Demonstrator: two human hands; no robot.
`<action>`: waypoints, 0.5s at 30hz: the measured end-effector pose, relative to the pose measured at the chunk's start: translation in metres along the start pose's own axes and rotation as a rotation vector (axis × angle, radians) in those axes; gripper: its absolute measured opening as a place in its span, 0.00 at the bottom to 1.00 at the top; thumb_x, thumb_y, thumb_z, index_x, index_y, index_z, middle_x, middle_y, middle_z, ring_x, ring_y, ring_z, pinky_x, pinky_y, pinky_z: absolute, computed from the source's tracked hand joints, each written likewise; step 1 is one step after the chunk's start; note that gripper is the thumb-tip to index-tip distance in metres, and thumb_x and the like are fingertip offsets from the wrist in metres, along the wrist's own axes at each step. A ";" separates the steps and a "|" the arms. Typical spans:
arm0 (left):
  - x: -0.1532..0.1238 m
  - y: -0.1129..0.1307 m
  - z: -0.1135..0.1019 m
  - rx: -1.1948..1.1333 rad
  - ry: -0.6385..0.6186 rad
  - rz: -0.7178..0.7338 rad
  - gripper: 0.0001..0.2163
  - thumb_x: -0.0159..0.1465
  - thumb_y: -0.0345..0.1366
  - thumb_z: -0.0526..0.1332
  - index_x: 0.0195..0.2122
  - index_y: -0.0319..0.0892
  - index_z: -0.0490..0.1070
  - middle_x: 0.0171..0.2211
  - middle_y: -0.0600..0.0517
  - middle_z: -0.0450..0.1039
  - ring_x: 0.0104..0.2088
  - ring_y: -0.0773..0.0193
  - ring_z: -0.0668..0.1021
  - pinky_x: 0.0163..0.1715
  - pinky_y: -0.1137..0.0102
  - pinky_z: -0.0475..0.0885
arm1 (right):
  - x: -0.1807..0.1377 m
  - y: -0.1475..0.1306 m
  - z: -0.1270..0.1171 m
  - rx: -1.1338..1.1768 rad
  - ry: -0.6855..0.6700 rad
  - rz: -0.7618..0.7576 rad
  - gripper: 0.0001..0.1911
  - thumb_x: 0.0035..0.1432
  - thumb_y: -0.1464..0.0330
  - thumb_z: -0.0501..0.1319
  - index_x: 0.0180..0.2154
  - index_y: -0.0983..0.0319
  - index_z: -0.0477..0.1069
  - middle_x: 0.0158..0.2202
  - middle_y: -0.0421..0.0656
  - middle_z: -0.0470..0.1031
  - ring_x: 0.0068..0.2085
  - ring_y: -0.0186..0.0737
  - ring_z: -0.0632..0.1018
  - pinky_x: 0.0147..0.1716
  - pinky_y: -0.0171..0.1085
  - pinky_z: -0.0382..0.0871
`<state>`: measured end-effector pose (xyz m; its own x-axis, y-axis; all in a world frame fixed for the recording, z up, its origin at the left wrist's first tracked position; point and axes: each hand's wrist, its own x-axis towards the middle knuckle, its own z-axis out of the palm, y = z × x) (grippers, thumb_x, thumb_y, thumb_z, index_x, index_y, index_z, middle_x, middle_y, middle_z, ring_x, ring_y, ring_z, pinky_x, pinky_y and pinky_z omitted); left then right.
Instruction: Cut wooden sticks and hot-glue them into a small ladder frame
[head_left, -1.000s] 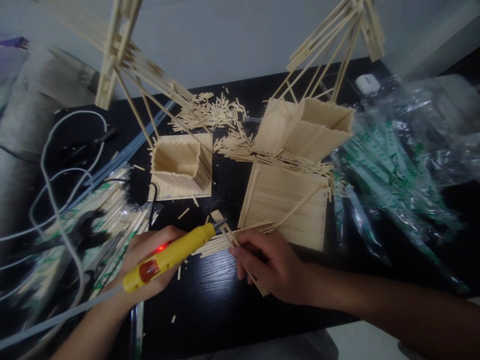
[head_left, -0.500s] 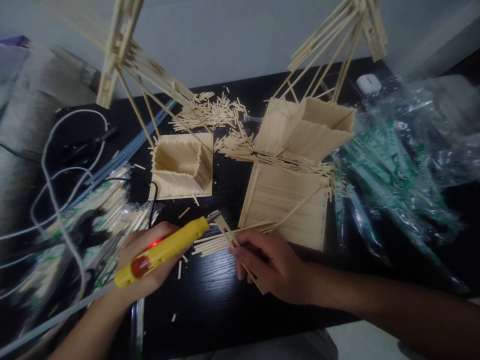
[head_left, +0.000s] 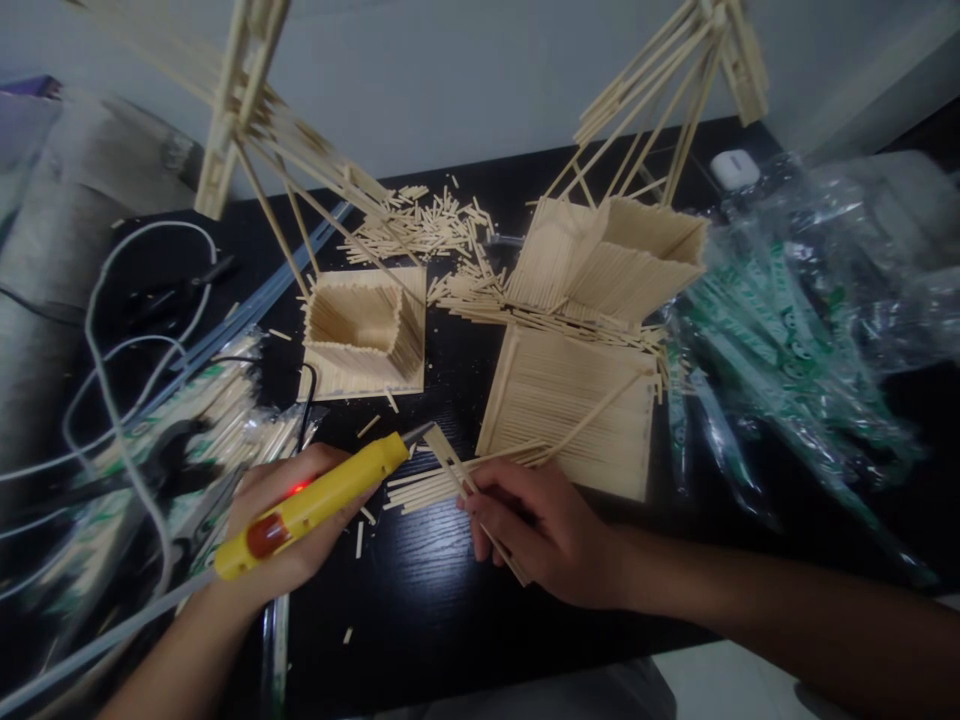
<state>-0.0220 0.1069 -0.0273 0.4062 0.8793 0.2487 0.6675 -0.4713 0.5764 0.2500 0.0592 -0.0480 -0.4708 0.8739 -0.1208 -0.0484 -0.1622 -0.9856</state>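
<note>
My left hand is wrapped round a yellow glue gun, a glue stick trailing from its back end and a red light glowing on its side. The gun's metal nozzle is at the upper end of a narrow frame of wooden sticks; whether they touch I cannot tell. My right hand pinches that frame between thumb and fingers, tilted over the table. Loose wooden sticks lie just behind it, partly under the fingers. A flat stick panel rests beyond my right hand.
A square stick box on a base stands left of centre, a larger one at back right, both below tall stick frames. Short cut pieces are heaped behind. Plastic wrappers cover the right side; cables and packed sticks lie left.
My left hand has drawn the glue gun slightly left and down, its nozzle shifting a little along the frame's end. My right hand and the frame have barely moved.
</note>
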 end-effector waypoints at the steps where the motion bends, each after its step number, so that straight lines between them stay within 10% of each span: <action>1: -0.001 -0.001 0.000 -0.024 -0.012 0.021 0.07 0.67 0.39 0.66 0.32 0.46 0.72 0.19 0.62 0.72 0.14 0.73 0.71 0.13 0.77 0.61 | 0.000 0.000 0.000 0.003 0.001 0.000 0.15 0.76 0.63 0.55 0.35 0.62 0.69 0.26 0.38 0.74 0.24 0.30 0.73 0.26 0.30 0.67; 15: -0.004 -0.003 0.000 0.002 0.003 -0.028 0.08 0.66 0.40 0.67 0.32 0.47 0.72 0.17 0.62 0.70 0.12 0.73 0.70 0.11 0.76 0.58 | 0.002 -0.004 0.000 0.101 -0.003 0.063 0.14 0.75 0.62 0.56 0.35 0.62 0.69 0.25 0.39 0.73 0.24 0.30 0.73 0.24 0.29 0.67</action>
<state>-0.0258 0.1053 -0.0296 0.3856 0.8923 0.2348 0.6798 -0.4468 0.5816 0.2491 0.0612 -0.0444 -0.4782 0.8592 -0.1820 -0.1065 -0.2624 -0.9591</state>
